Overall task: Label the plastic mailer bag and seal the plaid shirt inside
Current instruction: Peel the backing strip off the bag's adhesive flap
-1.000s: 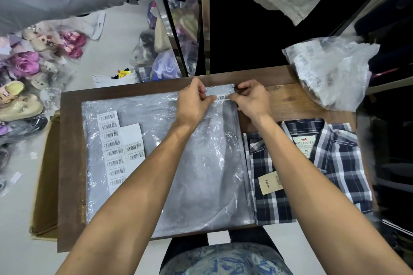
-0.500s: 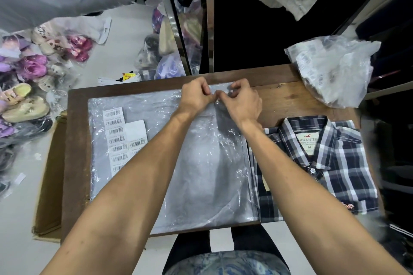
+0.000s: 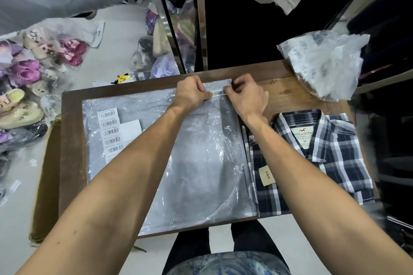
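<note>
A grey plastic mailer bag (image 3: 192, 163) lies flat on the wooden table (image 3: 281, 94). A small barcode label (image 3: 218, 93) sits near the bag's far right corner. My left hand (image 3: 192, 94) presses the label's left end with its fingertips. My right hand (image 3: 245, 96) pinches the label's right end. The folded navy and white plaid shirt (image 3: 317, 158) rests to the right of the bag, outside it, with a beige price tag (image 3: 267, 175) on it. A sheet of barcode labels (image 3: 111, 131) lies on the bag's left part.
A crumpled clear bag of labelled items (image 3: 321, 62) stands at the table's far right corner. Bagged shoes (image 3: 24, 87) cover the floor at left. A cardboard box (image 3: 44, 176) leans against the table's left side. Clothes hang behind the table.
My hands drew together over the label half a second ago and have now moved apart, so the barcode label shows between them again. The view has shifted slightly.
</note>
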Available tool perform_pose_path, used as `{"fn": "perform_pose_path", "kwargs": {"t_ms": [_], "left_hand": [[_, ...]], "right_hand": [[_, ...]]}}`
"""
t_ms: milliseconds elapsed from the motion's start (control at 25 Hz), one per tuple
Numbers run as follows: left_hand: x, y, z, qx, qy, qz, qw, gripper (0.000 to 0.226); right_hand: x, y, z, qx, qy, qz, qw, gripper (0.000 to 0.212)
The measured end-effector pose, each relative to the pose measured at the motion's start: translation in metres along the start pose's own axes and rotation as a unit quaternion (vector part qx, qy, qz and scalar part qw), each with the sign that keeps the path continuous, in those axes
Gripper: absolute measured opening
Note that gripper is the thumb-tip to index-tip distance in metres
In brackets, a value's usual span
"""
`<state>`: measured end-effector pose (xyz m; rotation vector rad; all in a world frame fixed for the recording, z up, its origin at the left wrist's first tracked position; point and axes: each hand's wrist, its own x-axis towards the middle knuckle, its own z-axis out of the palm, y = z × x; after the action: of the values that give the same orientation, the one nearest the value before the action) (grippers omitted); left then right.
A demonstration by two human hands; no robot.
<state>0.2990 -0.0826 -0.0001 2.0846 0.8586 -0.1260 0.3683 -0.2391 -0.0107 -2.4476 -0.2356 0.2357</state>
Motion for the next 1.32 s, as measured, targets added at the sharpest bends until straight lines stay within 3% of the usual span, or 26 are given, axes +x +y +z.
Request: {"fn": "perform_pose_path", "kwargs": {"t_ms": [160, 360, 760, 1080, 1320], "left_hand": [[-0.001, 0.000, 0.000, 0.004, 0.000, -0.005, 1.000, 0.036], [0.000, -0.003, 0.001, 0.004, 0.006, 0.000, 1.000, 0.036], [0.002, -0.004, 0.000, 0.003, 0.001, -0.007, 1.000, 0.033], [0.005, -0.009, -0.002, 0.001, -0.004, 0.025, 1.000, 0.029], [-0.001, -0.007, 0.001, 0.056, -0.020, 0.051, 0.997, 0.016]], "right_hand": [[0.000, -0.001, 0.001, 0.016, 0.009, 0.004, 1.000, 0.027], [0.000, -0.020, 0.018, -0.013, -0.004, -0.034, 0.999, 0.043], [0.013, 0.004, -0.006, -0.036, 0.015, 0.008, 0.999, 0.050], [-0.004, -0.009, 0.004, -0.033, -0.025, -0.022, 0.999, 0.046], [-0.004, 0.008, -0.005, -0.021, -0.039, 0.008, 0.999, 0.043]]}}
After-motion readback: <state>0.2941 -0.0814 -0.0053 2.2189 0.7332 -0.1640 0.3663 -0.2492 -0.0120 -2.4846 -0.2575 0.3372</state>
